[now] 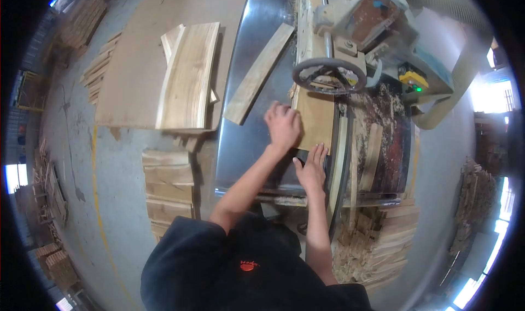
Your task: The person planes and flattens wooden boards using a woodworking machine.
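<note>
A light wooden board [317, 119] lies flat on the metal machine table [251, 163], its far part running under a saw head with a round handwheel [329, 76]. At the board's left edge, my left hand [283, 126] is closed, fingers curled against that edge; part of its grip is hidden. My right hand [311, 171] rests on the near end of the board, fingers stretched forward and thumb spread to the left. Left of my left hand lies a narrow wood strip [257, 78], slanting across the metal surface, apart from the board.
Wide planks [188, 76] lie on a brown panel [128, 87] to the left. More boards [168, 185] are stacked below it. Sawdust and a narrow offcut [372, 155] cover the table's right side. Offcuts [377, 245] pile up at the lower right. A green light glows on a yellow switch box [413, 81].
</note>
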The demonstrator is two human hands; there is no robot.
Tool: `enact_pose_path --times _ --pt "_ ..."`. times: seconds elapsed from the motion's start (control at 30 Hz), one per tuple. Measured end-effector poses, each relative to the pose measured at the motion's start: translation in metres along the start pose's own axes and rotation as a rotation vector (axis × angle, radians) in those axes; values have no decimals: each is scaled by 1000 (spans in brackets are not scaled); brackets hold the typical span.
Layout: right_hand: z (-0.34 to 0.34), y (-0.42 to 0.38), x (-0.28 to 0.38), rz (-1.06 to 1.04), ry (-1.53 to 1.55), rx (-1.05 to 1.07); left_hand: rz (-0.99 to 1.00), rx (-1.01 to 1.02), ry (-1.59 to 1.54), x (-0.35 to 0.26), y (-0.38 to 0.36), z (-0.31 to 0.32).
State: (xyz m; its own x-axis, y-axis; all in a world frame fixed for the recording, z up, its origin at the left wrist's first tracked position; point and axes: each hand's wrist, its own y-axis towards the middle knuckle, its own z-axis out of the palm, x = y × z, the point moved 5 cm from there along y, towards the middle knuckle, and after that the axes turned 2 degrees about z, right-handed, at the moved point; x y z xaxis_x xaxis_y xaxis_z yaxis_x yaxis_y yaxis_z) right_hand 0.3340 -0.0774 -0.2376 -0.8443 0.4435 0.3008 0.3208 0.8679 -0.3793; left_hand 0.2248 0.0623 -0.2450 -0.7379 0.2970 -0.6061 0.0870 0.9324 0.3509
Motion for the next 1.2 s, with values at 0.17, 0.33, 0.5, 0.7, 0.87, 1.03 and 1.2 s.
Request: enact_pose_path --times 0.17,0.33,0.5,0.7,0.87,1.03,1.2 --pt "-21 40 -9 50 145 290 -172 -200 354 85 42 -91" --pt "-40 87 -18 16 176 530 -4 88 139 133 8 -111" --pt "-25 98 -26 -173 273 49 -630 310 -1033 141 -78 -101" --pt "56 -37 -20 -213 76 -224 -998 398 -1605 79 -179 -127" --pt "77 -132 -31 -298 308 -38 -1077 367 -1574 55 -238 -137" --pt "75 -167 -34 -171 983 351 -927 483 -1381 14 -267 -150" --pt "84 -200 -42 -187 968 239 -883 613 -1410 25 -307 -115"
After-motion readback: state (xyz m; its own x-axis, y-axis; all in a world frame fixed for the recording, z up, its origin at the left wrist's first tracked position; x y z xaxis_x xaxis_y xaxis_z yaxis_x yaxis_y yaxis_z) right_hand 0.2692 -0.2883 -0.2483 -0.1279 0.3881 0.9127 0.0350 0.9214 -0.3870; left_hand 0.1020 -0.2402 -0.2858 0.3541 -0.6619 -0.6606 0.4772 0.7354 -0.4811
